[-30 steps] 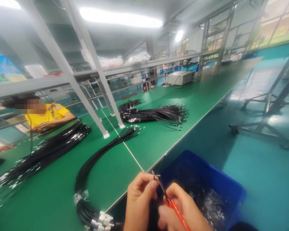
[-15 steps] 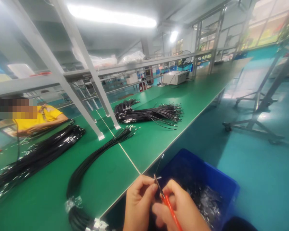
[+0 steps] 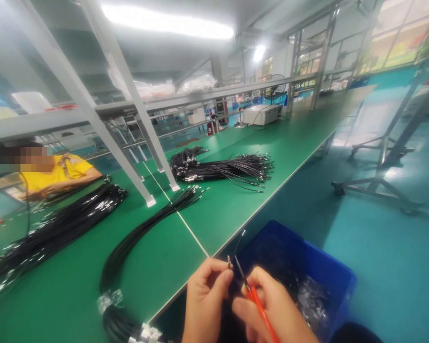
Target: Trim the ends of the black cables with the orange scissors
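My left hand (image 3: 210,293) is closed in a pinch on the end of a thin black cable (image 3: 229,262), whose tip pokes up past the thumb and forefinger. My right hand (image 3: 271,305) grips red-handled scissors (image 3: 254,297), with the narrow metal blade pointing up and left, just right of the cable end and apart from it. Behind the blade, a thin strand with a whitish tip (image 3: 243,233) stands up. How far the cable runs below my hands is hidden. Both hands are in front of the green table's edge (image 3: 178,293).
A blue bin (image 3: 338,271) with dark and clear scraps stands at lower right. Bundles of black cables (image 3: 128,240) (image 3: 229,169) (image 3: 67,226) lie on the table. Metal shelf posts (image 3: 143,95) rise from it. Across the table sits a person in yellow (image 3: 73,169). A wheeled frame (image 3: 377,178) stands right.
The scissors have moved slightly right and down, away from the cable end. A small pale piece that was at the blade tip no longer shows there. My left hand has barely moved.
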### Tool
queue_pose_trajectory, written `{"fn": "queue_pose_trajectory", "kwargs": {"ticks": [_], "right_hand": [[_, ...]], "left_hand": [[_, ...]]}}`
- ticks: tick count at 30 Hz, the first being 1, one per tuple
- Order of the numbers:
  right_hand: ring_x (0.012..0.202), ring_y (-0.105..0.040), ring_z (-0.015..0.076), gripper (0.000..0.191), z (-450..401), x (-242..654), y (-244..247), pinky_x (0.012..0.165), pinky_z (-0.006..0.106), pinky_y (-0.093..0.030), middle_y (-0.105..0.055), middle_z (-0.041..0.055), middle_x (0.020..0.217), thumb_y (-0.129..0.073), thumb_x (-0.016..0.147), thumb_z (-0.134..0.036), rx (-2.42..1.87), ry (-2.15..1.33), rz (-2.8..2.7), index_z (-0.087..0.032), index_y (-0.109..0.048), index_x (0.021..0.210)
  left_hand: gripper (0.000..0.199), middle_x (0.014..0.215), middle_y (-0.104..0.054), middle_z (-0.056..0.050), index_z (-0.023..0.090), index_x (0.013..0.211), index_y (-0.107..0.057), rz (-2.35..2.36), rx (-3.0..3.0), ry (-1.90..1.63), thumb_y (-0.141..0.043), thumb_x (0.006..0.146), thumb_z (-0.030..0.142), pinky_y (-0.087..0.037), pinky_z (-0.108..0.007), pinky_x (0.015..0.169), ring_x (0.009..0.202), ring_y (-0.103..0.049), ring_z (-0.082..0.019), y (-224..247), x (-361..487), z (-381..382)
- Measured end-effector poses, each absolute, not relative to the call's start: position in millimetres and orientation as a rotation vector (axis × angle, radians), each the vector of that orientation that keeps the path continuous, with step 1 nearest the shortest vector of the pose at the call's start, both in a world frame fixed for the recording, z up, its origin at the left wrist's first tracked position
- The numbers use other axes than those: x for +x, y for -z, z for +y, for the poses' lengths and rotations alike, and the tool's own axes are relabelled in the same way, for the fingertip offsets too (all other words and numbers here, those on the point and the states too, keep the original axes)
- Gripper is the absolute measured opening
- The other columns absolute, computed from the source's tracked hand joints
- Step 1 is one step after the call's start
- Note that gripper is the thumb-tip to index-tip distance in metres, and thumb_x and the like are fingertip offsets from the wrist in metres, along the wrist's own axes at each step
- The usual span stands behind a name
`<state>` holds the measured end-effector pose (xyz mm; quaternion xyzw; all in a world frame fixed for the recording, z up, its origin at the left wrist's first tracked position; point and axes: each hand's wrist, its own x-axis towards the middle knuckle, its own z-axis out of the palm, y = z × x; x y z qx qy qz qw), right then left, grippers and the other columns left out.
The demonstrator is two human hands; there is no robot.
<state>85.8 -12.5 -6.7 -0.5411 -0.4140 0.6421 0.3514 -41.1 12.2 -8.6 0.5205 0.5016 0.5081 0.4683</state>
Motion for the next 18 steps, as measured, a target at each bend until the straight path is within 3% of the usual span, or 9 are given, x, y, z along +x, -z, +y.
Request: {"fn": "queue_pose_trajectory", "kwargs": {"ticks": [6,12,18], "right_hand": [[0.039,-0.041,0.0054,0.028,-15,91,6,0.041,0.016,-0.032,-0.046,-0.0124,0.045,-0.067,0.06,-0.018,-1.281,-1.734,-1.051,-0.023,-0.041,0.068],[0.032,-0.035,0.006,0.023,-12,88,-4,0.032,0.016,-0.021,-0.05,-0.0102,0.04,-0.064,0.064,-0.024,-1.453,-1.68,-1.075,-0.025,-0.041,0.068],[0.029,-0.036,0.0049,0.023,-9,91,-11,0.029,0.015,-0.021,-0.056,-0.0076,0.042,-0.065,0.066,-0.028,-1.447,-1.703,-1.04,-0.024,-0.043,0.069]], "left_hand": [[0.012,0.057,-0.058,0.002,0.017,0.065,-0.067,1.242,1.255,-1.306,-0.069,0.071,0.027,-0.04,-0.019,0.047,0.048,-0.048,-0.01,9,-37,13],[0.011,0.056,-0.058,0.002,0.017,0.061,-0.065,1.268,1.256,-1.325,-0.07,0.068,0.024,-0.04,-0.02,0.047,0.048,-0.049,-0.011,5,-30,10],[0.008,0.06,-0.061,0.001,0.018,0.063,-0.066,1.277,1.29,-1.299,-0.068,0.07,0.022,-0.043,-0.022,0.053,0.056,-0.054,-0.015,10,-32,11]]}}
